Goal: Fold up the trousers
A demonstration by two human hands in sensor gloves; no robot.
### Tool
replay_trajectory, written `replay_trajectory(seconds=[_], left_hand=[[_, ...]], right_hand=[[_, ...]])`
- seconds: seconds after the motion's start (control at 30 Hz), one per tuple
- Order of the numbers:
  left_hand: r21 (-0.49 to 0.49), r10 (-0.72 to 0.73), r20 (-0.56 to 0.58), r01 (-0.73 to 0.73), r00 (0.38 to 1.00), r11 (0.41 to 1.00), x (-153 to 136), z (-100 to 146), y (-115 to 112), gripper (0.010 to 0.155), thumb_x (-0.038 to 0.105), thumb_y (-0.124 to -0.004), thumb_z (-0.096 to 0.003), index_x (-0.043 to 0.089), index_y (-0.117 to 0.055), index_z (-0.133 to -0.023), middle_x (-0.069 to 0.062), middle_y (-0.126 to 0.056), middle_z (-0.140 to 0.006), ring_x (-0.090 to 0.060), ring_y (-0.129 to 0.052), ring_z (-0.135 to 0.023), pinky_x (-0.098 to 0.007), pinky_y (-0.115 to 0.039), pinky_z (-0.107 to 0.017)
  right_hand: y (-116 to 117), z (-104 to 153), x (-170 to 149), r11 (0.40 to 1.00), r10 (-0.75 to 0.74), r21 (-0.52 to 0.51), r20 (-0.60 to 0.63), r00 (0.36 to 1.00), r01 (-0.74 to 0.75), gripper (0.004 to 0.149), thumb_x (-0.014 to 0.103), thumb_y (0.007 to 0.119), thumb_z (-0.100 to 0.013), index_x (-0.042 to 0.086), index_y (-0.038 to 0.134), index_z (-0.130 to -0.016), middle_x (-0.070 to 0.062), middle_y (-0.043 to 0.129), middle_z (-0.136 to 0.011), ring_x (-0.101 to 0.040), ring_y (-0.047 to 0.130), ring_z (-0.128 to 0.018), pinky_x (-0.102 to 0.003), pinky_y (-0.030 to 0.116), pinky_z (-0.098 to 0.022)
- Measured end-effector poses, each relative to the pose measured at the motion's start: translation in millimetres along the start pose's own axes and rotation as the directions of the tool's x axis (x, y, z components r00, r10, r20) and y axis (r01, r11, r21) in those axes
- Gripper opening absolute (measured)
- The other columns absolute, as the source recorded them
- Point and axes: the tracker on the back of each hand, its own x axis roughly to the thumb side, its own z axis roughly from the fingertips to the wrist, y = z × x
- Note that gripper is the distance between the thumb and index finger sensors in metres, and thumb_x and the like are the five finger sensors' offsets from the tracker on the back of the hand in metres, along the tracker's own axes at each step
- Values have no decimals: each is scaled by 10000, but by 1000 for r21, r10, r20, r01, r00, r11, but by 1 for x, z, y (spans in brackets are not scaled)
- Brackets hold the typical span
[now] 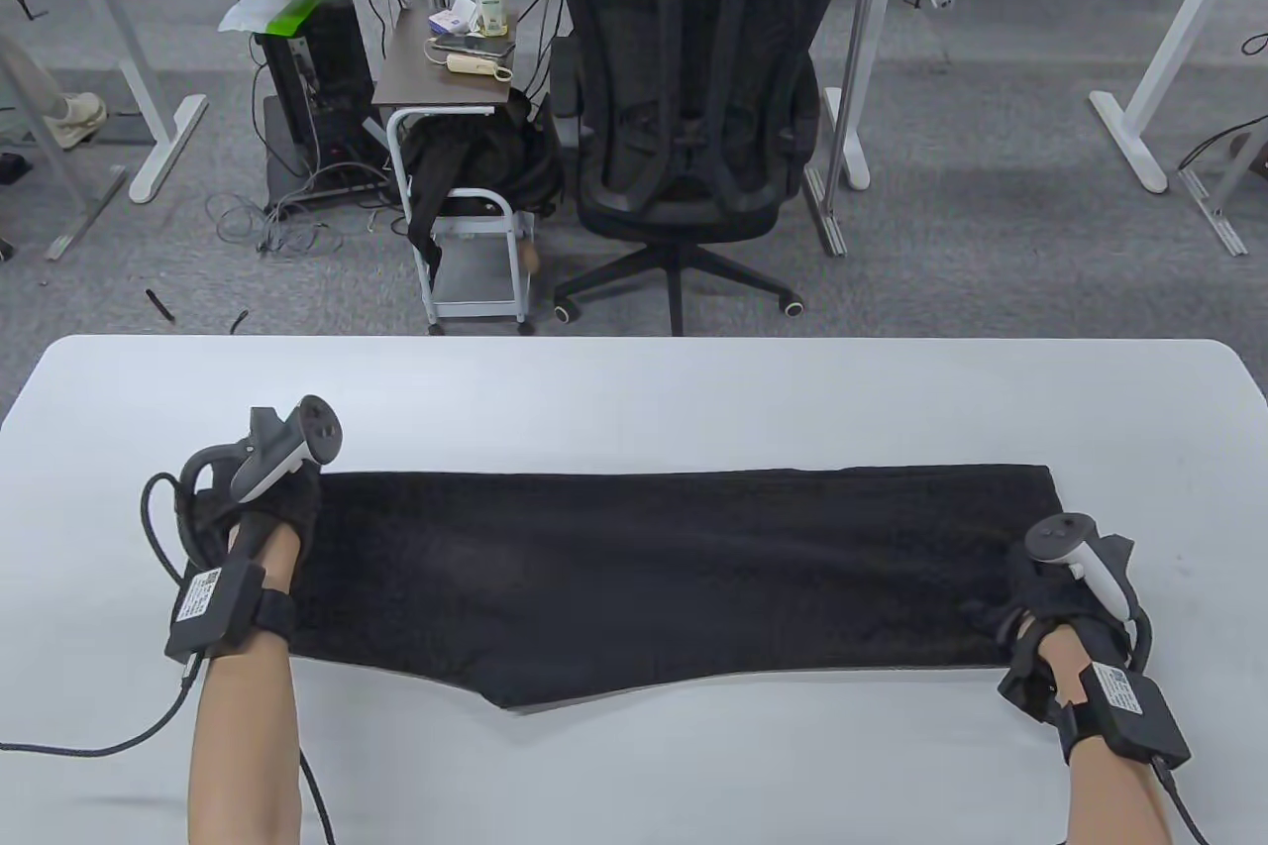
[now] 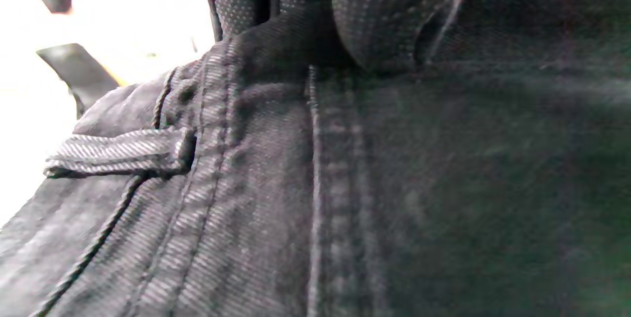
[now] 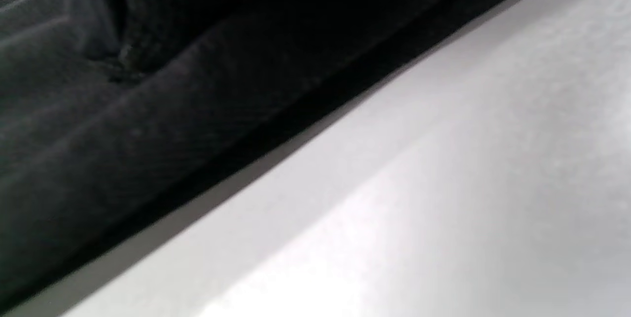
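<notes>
Black trousers (image 1: 644, 578), folded lengthwise, lie flat across the near half of the white table (image 1: 634, 389), waistband to the left and leg hems to the right. My left hand (image 1: 287, 503) sits on the waistband end. In the left wrist view its gloved fingers (image 2: 384, 11) pinch the waistband (image 2: 256, 124) next to a belt loop (image 2: 123, 154). My right hand (image 1: 1050, 592) holds the hem end, where the cloth is bunched and wrinkled. The right wrist view shows only a raised fold of dark cloth (image 3: 148, 110) above the tabletop (image 3: 443, 184); the fingers are hidden.
A black office chair (image 1: 693, 122) stands just beyond the table's far edge, with a small cart (image 1: 466, 191) to its left. Glove cables (image 1: 158, 528) trail over the table by both wrists. Bare tabletop lies behind and in front of the trousers.
</notes>
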Motion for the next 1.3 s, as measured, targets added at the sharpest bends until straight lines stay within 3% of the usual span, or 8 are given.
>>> replay_trajectory(seconds=[0.1, 0.23, 0.53, 0.67, 0.87, 1.0, 1.1, 1.3], left_hand=[[2, -63, -59, 63, 996, 998, 12, 0, -11, 477, 386, -833, -486, 290, -768, -948, -25, -871, -1036, -335, -710, -1039, -563, -546, -771], [-10, 14, 46, -13, 999, 1000, 43, 13, -19, 530, 452, -796, -486, 311, -705, -989, -13, -800, -1093, -330, -670, -1063, -560, -541, -775], [-326, 229, 202, -155, 952, 932, 124, 60, -50, 685, 595, -731, -477, 415, -457, -1078, 65, -404, -1252, -322, -386, -1156, -592, -444, -801], [-415, 216, 167, -131, 962, 900, 126, 66, -68, 722, 633, -660, -482, 430, -315, -1083, 80, -212, -1251, -307, -208, -1156, -597, -357, -809], [-412, 264, 153, -182, 952, 893, 117, 66, -73, 710, 632, -657, -481, 442, -320, -1076, 99, -199, -1246, -284, -171, -1154, -606, -334, -805], [-415, 271, 151, -188, 951, 890, 112, 64, -75, 701, 617, -667, -485, 442, -333, -1075, 114, -210, -1246, -281, -178, -1156, -614, -336, -805], [-418, 277, 146, -194, 950, 887, 113, 63, -76, 698, 607, -669, -487, 439, -330, -1074, 112, -204, -1244, -283, -166, -1155, -620, -320, -804], [-417, 287, 145, -205, 947, 886, 115, 63, -81, 699, 599, -660, -489, 431, -319, -1075, 108, -196, -1244, -286, -152, -1154, -625, -303, -803]], right_hand=[[0, 1, 0, 1000, 3, -9, -2, 1000, -3, 960, 578, 772, -347, 350, 173, -1062, 13, -5, -1118, -257, -89, -1045, -575, -40, -744], [0, 3, 2, 1000, 12, -24, -4, 1000, -12, 958, 577, 778, -345, 343, 191, -1066, 6, 14, -1126, -266, -68, -1053, -582, -26, -748], [-16, 21, -13, 976, -81, -210, -76, 994, 64, 887, 521, 788, -421, 274, 246, -1078, -63, 146, -1156, -385, 113, -1077, -618, 130, -768], [-32, 32, -35, 951, -176, -281, -143, 974, 130, 824, 445, 796, -449, 228, 311, -1079, -103, 436, -1142, -439, 430, -1048, -630, 311, -768], [-45, 47, -50, 911, -291, -331, -99, 951, 244, 675, 272, 863, -437, 160, 578, -1038, -71, 836, -821, -328, 816, -749, -582, 551, -699], [-57, 59, -55, 898, -265, -390, -112, 958, 203, 645, 246, 859, -443, 169, 615, -1035, -83, 845, -811, -333, 814, -727, -583, 541, -703], [-54, 65, -44, 867, -224, -480, -132, 966, 136, 660, 258, 841, -460, 194, 565, -1056, -100, 744, -959, -381, 697, -894, -602, 445, -747], [-16, 58, 22, 958, -89, -253, 183, 979, 134, 699, 408, 812, -449, 290, 518, -1071, -43, 391, -1167, -394, 323, -1086, -628, 297, -770]])
